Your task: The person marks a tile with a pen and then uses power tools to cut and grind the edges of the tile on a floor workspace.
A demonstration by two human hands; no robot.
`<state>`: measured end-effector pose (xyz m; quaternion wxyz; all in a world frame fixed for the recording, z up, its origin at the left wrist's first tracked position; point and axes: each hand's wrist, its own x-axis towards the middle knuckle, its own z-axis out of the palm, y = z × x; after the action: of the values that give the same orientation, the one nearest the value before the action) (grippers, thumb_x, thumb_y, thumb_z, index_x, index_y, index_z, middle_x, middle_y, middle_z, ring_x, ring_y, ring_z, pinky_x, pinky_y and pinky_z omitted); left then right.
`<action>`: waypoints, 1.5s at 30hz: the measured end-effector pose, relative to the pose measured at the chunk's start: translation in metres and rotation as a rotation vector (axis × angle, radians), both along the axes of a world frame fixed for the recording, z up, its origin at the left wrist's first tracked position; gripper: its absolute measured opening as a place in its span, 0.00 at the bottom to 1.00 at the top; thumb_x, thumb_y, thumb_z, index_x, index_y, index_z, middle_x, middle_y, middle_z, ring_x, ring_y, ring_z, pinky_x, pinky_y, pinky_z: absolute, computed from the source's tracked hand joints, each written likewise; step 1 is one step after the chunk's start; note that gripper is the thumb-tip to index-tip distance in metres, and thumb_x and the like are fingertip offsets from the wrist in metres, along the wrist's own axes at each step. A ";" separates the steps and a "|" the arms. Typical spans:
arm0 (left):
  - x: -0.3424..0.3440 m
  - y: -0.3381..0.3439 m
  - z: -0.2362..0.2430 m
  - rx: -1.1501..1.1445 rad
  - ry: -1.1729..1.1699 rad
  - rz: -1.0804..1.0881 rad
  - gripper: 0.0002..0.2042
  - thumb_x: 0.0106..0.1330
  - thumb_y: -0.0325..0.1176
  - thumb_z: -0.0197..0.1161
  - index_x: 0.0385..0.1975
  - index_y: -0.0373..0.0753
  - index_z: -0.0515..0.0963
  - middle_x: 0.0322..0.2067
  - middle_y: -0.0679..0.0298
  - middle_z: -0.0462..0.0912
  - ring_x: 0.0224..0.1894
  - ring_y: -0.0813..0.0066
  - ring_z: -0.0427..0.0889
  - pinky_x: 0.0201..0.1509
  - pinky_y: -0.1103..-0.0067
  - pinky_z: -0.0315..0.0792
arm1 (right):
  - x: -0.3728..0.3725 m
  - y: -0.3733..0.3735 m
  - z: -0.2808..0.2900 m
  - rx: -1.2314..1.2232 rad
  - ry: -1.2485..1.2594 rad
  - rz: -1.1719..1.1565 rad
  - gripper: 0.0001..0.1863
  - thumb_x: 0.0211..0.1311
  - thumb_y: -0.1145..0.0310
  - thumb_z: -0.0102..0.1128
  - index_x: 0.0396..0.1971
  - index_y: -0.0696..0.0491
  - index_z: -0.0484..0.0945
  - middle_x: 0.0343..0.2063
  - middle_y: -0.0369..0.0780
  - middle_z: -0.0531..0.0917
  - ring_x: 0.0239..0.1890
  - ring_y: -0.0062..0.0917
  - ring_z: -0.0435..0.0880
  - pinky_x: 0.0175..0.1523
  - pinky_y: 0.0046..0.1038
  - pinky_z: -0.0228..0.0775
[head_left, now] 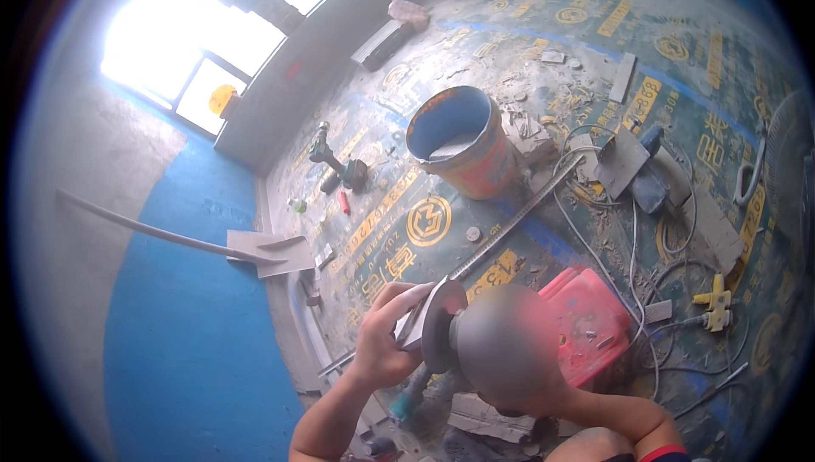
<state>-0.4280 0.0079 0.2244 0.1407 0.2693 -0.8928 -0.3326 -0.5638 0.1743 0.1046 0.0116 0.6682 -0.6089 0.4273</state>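
Low in the middle, my left hand point(386, 339) is closed around a pale flat piece point(413, 326), possibly tile, with the thumb and fingers on its faces. Right beside this piece stands a dark round disc point(441, 324), which looks like part of an angle grinder. A round blurred patch covers the tool's body and most of my right hand point(548, 390). My right forearm comes in from the lower right and its hand seems wrapped round the grinder; its fingers are hidden. Past the disc, a long marked metal ruler point(518, 216) stretches over the floor covering.
A paint-stained bucket point(484, 169) stands ahead. Left of it lie a cordless drill point(338, 161) and a shovel point(272, 252) against the blue wall. To the right are a red plastic stool point(594, 322), a blue corded power tool point(649, 182), tangled cables and a yellow socket block point(718, 302).
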 end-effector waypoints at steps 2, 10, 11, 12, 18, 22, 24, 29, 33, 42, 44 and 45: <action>0.000 0.002 0.002 0.009 0.000 0.012 0.32 0.49 0.23 0.71 0.60 0.34 0.79 0.50 0.54 0.82 0.54 0.58 0.82 0.60 0.70 0.74 | -0.003 0.001 0.006 -0.005 -0.170 0.062 0.26 0.62 0.69 0.72 0.60 0.56 0.78 0.58 0.43 0.81 0.58 0.38 0.81 0.63 0.43 0.73; 0.007 -0.002 -0.006 0.012 -0.016 0.012 0.32 0.49 0.27 0.75 0.60 0.34 0.80 0.49 0.54 0.82 0.54 0.58 0.82 0.60 0.70 0.74 | -0.002 -0.001 -0.014 0.017 -0.459 0.197 0.29 0.61 0.72 0.73 0.63 0.57 0.76 0.59 0.44 0.79 0.63 0.37 0.78 0.69 0.42 0.67; 0.006 -0.002 -0.006 0.014 -0.007 0.007 0.32 0.49 0.27 0.76 0.60 0.34 0.80 0.49 0.54 0.82 0.54 0.58 0.82 0.60 0.70 0.74 | 0.000 0.001 -0.014 0.036 -0.258 0.140 0.30 0.60 0.72 0.74 0.63 0.56 0.75 0.60 0.44 0.79 0.63 0.37 0.78 0.70 0.41 0.67; 0.004 -0.001 -0.005 0.016 0.002 0.003 0.33 0.48 0.27 0.76 0.60 0.34 0.80 0.49 0.54 0.82 0.54 0.58 0.82 0.60 0.70 0.74 | 0.005 0.003 -0.021 0.037 -0.361 0.177 0.30 0.60 0.72 0.74 0.63 0.56 0.75 0.60 0.44 0.79 0.63 0.37 0.78 0.70 0.41 0.67; 0.003 -0.004 0.000 0.040 -0.026 -0.016 0.30 0.57 0.23 0.77 0.61 0.26 0.77 0.52 0.56 0.79 0.55 0.69 0.82 0.63 0.74 0.74 | 0.004 0.005 -0.019 -0.003 -0.728 0.302 0.30 0.61 0.73 0.73 0.64 0.58 0.74 0.60 0.44 0.79 0.63 0.36 0.78 0.69 0.37 0.69; 0.004 -0.006 -0.002 0.006 -0.049 -0.037 0.31 0.56 0.24 0.78 0.61 0.27 0.77 0.53 0.56 0.78 0.56 0.69 0.82 0.63 0.73 0.75 | 0.001 0.004 -0.010 -0.012 -0.684 0.276 0.29 0.62 0.74 0.72 0.63 0.58 0.74 0.58 0.43 0.80 0.59 0.33 0.80 0.65 0.36 0.72; 0.002 -0.004 -0.002 0.013 0.005 -0.008 0.31 0.54 0.27 0.78 0.60 0.32 0.79 0.49 0.56 0.81 0.52 0.64 0.83 0.59 0.72 0.75 | 0.004 0.002 -0.011 -0.019 -0.591 0.246 0.29 0.61 0.74 0.72 0.62 0.57 0.75 0.56 0.43 0.81 0.58 0.33 0.81 0.64 0.35 0.73; -0.003 -0.005 -0.007 0.025 0.042 -0.003 0.31 0.52 0.30 0.78 0.60 0.34 0.80 0.47 0.57 0.83 0.50 0.61 0.84 0.57 0.71 0.76 | 0.009 0.001 -0.021 -0.041 -1.017 0.402 0.27 0.62 0.73 0.72 0.62 0.57 0.75 0.55 0.42 0.81 0.59 0.31 0.80 0.63 0.34 0.72; -0.003 -0.007 -0.006 0.032 0.028 0.013 0.31 0.53 0.31 0.79 0.60 0.33 0.80 0.47 0.57 0.83 0.50 0.63 0.84 0.57 0.71 0.76 | 0.003 0.001 -0.013 0.026 -0.861 0.350 0.26 0.63 0.72 0.71 0.61 0.56 0.76 0.55 0.40 0.81 0.58 0.30 0.81 0.62 0.35 0.73; -0.007 -0.006 -0.007 0.017 0.026 0.006 0.31 0.54 0.31 0.78 0.60 0.34 0.80 0.47 0.56 0.83 0.50 0.62 0.85 0.57 0.71 0.76 | 0.009 0.002 -0.026 0.002 -0.684 0.286 0.25 0.66 0.69 0.68 0.63 0.54 0.77 0.60 0.42 0.79 0.63 0.32 0.78 0.69 0.39 0.68; -0.006 -0.007 -0.009 0.011 0.025 -0.003 0.31 0.54 0.31 0.78 0.61 0.34 0.80 0.47 0.56 0.83 0.50 0.62 0.85 0.57 0.71 0.76 | 0.008 0.005 -0.024 0.080 -0.617 0.276 0.26 0.66 0.68 0.68 0.63 0.54 0.77 0.61 0.42 0.79 0.63 0.32 0.78 0.69 0.40 0.67; -0.006 -0.007 -0.010 0.011 0.029 -0.009 0.31 0.54 0.30 0.78 0.61 0.34 0.80 0.47 0.56 0.83 0.50 0.62 0.85 0.57 0.71 0.76 | 0.008 0.004 -0.024 0.102 -0.618 0.280 0.26 0.66 0.68 0.68 0.63 0.54 0.77 0.61 0.42 0.79 0.64 0.33 0.78 0.70 0.40 0.67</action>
<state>-0.4336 0.0009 0.2141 0.1508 0.2610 -0.8900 -0.3420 -0.5562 0.1788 0.0808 -0.2658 0.5839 -0.5064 0.5761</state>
